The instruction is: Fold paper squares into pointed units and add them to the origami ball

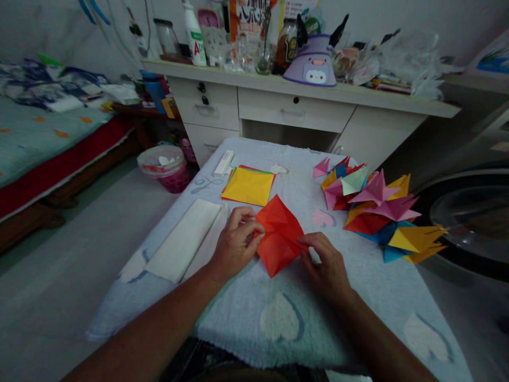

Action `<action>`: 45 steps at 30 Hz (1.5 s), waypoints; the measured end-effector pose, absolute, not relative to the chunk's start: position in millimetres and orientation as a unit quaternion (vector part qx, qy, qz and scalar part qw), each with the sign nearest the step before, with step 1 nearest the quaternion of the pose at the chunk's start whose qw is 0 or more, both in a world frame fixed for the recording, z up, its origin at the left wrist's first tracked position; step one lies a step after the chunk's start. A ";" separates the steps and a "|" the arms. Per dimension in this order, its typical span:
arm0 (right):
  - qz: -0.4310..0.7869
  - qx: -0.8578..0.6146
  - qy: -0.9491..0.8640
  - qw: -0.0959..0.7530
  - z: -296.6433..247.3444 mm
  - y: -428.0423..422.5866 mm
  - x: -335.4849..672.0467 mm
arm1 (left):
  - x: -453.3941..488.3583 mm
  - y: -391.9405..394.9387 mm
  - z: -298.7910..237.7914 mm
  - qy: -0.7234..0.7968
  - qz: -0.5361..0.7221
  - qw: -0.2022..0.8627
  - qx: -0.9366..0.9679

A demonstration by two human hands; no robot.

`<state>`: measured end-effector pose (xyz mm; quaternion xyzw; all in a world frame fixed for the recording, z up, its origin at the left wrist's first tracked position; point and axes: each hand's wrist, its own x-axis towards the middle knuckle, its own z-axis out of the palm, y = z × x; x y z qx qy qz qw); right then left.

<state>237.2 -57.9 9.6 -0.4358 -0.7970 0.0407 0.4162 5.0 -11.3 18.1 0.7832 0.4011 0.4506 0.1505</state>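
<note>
A red sheet of origami paper point(278, 236), with creases across it, is held up over the cloth-covered table. My left hand point(237, 241) pinches its left corner between thumb and fingers. At the opposite corner, my right hand point(324, 260) grips the paper the same way. Just beyond it lies a stack of square origami paper point(248, 185), yellow on top with red and green edges showing. Several folded paper cranes point(377, 199) in pink, yellow, red and blue are heaped to the right.
A folded white cloth or paper point(185, 239) lies left of my left hand, and a small white box point(224, 163) sits near the far edge. Behind the table stands a white desk point(262, 82) crowded with bottles and jars. A pink bin point(173, 175) is on the floor.
</note>
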 end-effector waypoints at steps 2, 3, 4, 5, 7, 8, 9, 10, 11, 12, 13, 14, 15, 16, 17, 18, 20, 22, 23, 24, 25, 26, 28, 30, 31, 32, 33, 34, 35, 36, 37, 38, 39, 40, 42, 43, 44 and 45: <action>0.039 -0.422 -0.802 0.420 8.4 -58.2 237.5 | 5.7 -11.9 19.6 0.383 0.458 0.141 0.790; 0.039 -0.417 -0.804 0.423 8.2 -58.5 237.2 | 6.1 -11.9 20.1 0.367 0.457 0.139 0.798; 0.037 -0.415 -0.803 0.426 8.6 -58.8 236.7 | 6.5 -11.8 20.3 0.349 0.455 0.138 0.807; 0.032 -0.416 -0.801 0.429 9.7 -59.3 235.8 | 6.8 -11.6 20.4 0.330 0.454 0.139 0.816; 0.008 -0.426 -0.795 0.433 14.3 -60.7 233.4 | 7.3 -11.3 20.0 0.297 0.450 0.144 0.830; -0.008 -0.428 -0.793 0.433 17.7 -61.4 232.1 | 7.4 -11.3 19.8 0.285 0.448 0.147 0.834; -0.021 -0.427 -0.795 0.431 21.8 -62.1 230.6 | 7.4 -11.4 19.6 0.279 0.447 0.149 0.837; -0.028 -0.425 -0.798 0.426 26.4 -62.7 229.1 | 7.4 -11.7 19.7 0.278 0.447 0.150 0.837; -0.026 -0.421 -0.804 0.420 31.1 -63.0 227.6 | 7.4 -12.1 19.9 0.279 0.448 0.149 0.836; -0.015 -0.420 -0.810 0.409 35.8 -63.0 225.9 | 7.4 -12.6 20.4 0.281 0.449 0.148 0.835; -0.002 -0.422 -0.814 0.399 40.1 -62.5 224.1 | 7.5 -13.0 20.9 0.282 0.452 0.147 0.834; 0.011 -0.421 -0.816 0.395 43.8 -61.6 222.1 | 7.8 -13.5 21.5 0.282 0.453 0.147 0.833; 0.021 -0.418 -0.818 0.394 46.7 -60.2 219.9 | 8.2 -13.8 22.0 0.283 0.453 0.149 0.832; 0.032 -0.415 -0.821 0.392 48.8 -58.5 217.6 | 8.6 -14.0 22.3 0.283 0.453 0.152 0.832; 0.039 -0.412 -0.822 0.390 50.0 -56.7 215.1 | 9.2 -14.1 22.6 0.284 0.453 0.156 0.831; 0.045 -0.411 -0.824 0.387 50.4 -54.9 212.6 | 9.8 -14.1 22.7 0.285 0.454 0.162 0.828; 0.048 -0.418 -0.820 0.388 49.3 -51.8 207.6 | 10.6 -13.6 22.6 0.292 0.456 0.178 0.822; 0.048 -0.431 -0.807 0.401 46.6 -50.0 203.1 | 10.8 -12.7 22.3 0.298 0.456 0.192 0.816; 0.052 -0.438 -0.798 0.410 44.9 -49.6 201.3 | 10.6 -12.1 22.2 0.301 0.453 0.197 0.816; 0.058 -0.443 -0.791 0.418 43.1 -49.5 199.8 | 10.2 -11.5 22.1 0.304 0.448 0.199 0.817; 0.067 -0.447 -0.784 0.425 41.2 -49.4 198.8 | 9.8 -10.9 21.9 0.306 0.443 0.200 0.819; 0.075 -0.450 -0.779 0.429 39.5 -49.3 198.0 | 9.4 -10.3 21.7 0.308 0.437 0.199 0.821; 0.086 -0.453 -0.772 0.438 36.2 -48.9 197.5 | 8.9 -9.5 21.1 0.316 0.426 0.198 0.824; 0.088 -0.456 -0.767 0.442 33.6 -48.4 197.5 | 9.0 -9.4 20.8 0.325 0.416 0.202 0.825; 0.089 -0.458 -0.765 0.443 32.7 -48.3 197.5 | 9.2 -9.5 20.9 0.329 0.411 0.206 0.825; 0.092 -0.460 -0.764 0.443 32.0 -48.3 197.3 | 9.5 -9.8 21.4 0.333 0.408 0.210 0.824; 0.098 -0.460 -0.764 0.442 31.7 -48.5 197.1 | 9.7 -10.1 22.1 0.336 0.407 0.215 0.822; 0.109 -0.459 -0.763 0.442 31.8 -48.7 196.9 | 9.8 -10.4 22.9 0.339 0.406 0.222 0.819; 0.122 -0.457 -0.761 0.444 32.0 -49.0 197.0 | 9.8 -10.6 23.8 0.343 0.408 0.229 0.815; 0.135 -0.454 -0.758 0.448 32.5 -49.2 197.6 | 9.5 -10.7 24.6 0.345 0.413 0.237 0.809; 0.146 -0.453 -0.752 0.456 32.9 -49.1 199.0 | 9.0 -10.5 25.3 0.347 0.421 0.247 0.801; 0.157 -0.457 -0.741 0.467 33.0 -48.6 201.3 | 8.2 -10.2 25.7 0.350 0.430 0.258 0.791; 0.167 -0.464 -0.726 0.479 32.8 -47.6 204.5 | 7.3 -9.7 25.9 0.355 0.441 0.269 0.779; 0.177 -0.477 -0.706 0.492 31.9 -46.2 208.4 | 6.2 -9.1 25.8 0.361 0.453 0.280 0.765; 0.205 -0.500 -0.668 0.511 28.2 -42.4 217.5 | 4.2 -7.9 25.2 0.376 0.477 0.302 0.735; 0.222 -0.505 -0.663 0.506 25.5 -40.4 221.9 | 3.4 -7.3 24.8 0.382 0.487 0.314 0.720; 0.241 -0.503 -0.669 0.491 22.4 -38.7 225.4 | 2.7 -6.9 24.4 0.387 0.494 0.327 0.707; 0.269 -0.502 -0.679 0.463 19.2 -37.4 227.8 | 2.3 -6.6 24.0 0.389 0.500 0.339 0.696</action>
